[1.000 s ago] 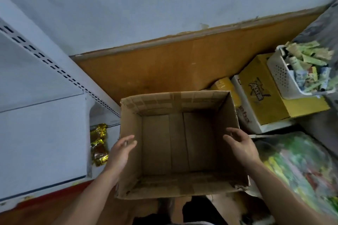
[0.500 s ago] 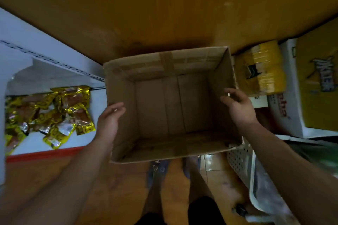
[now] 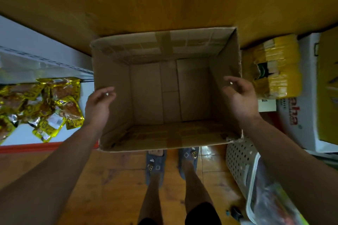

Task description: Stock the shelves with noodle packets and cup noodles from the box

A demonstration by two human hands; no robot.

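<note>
An open brown cardboard box (image 3: pixel 113 86) fills the centre, and its taped bottom is bare, with no packets or cups inside. My left hand (image 3: pixel 98 105) is at the outside of the box's left wall, fingers loosely curled over the rim. My right hand (image 3: pixel 241 97) is at the right wall, fingers relaxed and slightly bent. Neither hand pinches the cardboard. Several gold-and-yellow packets (image 3: pixel 53 104) lie in a heap on the low white shelf (image 3: pixel 45 56) to the left.
A yellow wrapped bundle (image 3: pixel 276 67) and a white and yellow carton (image 3: pixel 300 115) stand to the right of the box. A white perforated basket (image 3: pixel 239 160) and a plastic bag (image 3: pixel 270 202) sit at lower right. My slippered feet (image 3: pixel 155 162) stand on the wooden floor.
The view has tilted down from the wall to the floor. The box stays between my hands, and more of the gold packets on the shelf now show.
</note>
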